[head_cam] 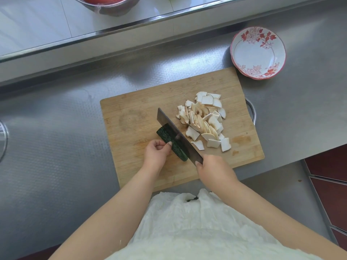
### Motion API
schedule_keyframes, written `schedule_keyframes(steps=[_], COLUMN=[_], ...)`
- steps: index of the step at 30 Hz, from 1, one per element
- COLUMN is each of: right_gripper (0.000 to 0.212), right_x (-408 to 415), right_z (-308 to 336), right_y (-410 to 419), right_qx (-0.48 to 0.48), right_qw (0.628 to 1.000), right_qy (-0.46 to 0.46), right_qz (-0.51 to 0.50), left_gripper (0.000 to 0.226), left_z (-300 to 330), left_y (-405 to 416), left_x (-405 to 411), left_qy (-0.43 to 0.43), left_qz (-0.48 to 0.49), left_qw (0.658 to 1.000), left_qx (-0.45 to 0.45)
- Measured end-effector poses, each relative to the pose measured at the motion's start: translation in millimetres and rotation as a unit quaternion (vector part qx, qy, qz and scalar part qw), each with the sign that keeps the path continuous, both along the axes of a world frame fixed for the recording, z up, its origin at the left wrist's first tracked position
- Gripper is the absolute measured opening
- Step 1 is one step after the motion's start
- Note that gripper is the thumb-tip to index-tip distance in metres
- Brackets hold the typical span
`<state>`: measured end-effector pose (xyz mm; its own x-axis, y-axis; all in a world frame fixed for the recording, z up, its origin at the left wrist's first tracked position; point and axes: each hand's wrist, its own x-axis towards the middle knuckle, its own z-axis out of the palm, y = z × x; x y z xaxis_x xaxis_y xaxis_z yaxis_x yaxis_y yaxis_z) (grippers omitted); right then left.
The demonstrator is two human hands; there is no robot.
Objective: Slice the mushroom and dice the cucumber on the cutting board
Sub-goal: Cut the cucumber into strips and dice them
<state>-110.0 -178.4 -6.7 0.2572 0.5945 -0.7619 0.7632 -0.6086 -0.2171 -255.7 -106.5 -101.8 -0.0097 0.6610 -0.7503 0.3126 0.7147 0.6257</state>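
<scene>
A wooden cutting board (pixel 131 117) lies on the steel counter. On its right half sits a heap of white mushroom slices (pixel 204 121). A dark green cucumber piece (pixel 169 136) lies lengthwise near the board's middle. My left hand (pixel 156 152) holds the cucumber from its left side with curled fingers. My right hand (pixel 212 168) grips the handle of a cleaver (pixel 172 128), whose broad blade runs along the cucumber's right side and stands on it or against it. The handle is hidden inside my fist.
A white bowl with red flower pattern (pixel 258 53) stands beyond the board's far right corner. A steel bowl with red contents (pixel 107 4) sits on the raised ledge at the back. A round sink or lid edge (pixel 2 139) shows at far left.
</scene>
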Motion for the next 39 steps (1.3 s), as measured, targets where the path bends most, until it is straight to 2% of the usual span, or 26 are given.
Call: schedule_keyframes(steps=[8, 14, 19, 22, 30, 39], right_gripper=[0.026, 0.021, 0.017, 0.022, 0.015, 0.014], right_x=[-13.0, 3.3, -3.7, -6.1, 0.5, -9.2], right_z=[-12.8, 0.2, -21.2, -30.5, -27.2, -34.9], right_y=[28.5, -17.9, 4.2, 16.1, -24.2, -7.8], right_qx=[0.024, -0.032, -0.016, -0.007, -0.020, -0.006], right_qw=[0.999, 0.999, 1.000, 1.000, 0.999, 1.000], right_qy=[-0.014, -0.009, -0.011, 0.003, -0.026, -0.007], right_qz=[0.028, -0.004, 0.015, 0.018, 0.024, 0.011], left_gripper=[0.018, 0.017, 0.017, 0.017, 0.015, 0.015], left_z=[0.2, -1.9, -1.3, 0.2, 0.3, -2.0], left_y=[-0.6, 1.1, 0.2, 0.4, -0.8, -3.9], left_x=[0.7, 0.2, 0.9, 1.5, 0.0, -1.3], left_qy=[0.004, 0.013, 0.004, 0.001, -0.008, -0.015], left_qz=[-0.003, -0.006, -0.005, -0.002, -0.008, 0.002], left_qw=[1.000, 1.000, 1.000, 1.000, 1.000, 1.000], left_qx=[0.003, -0.008, -0.003, 0.003, 0.007, 0.017])
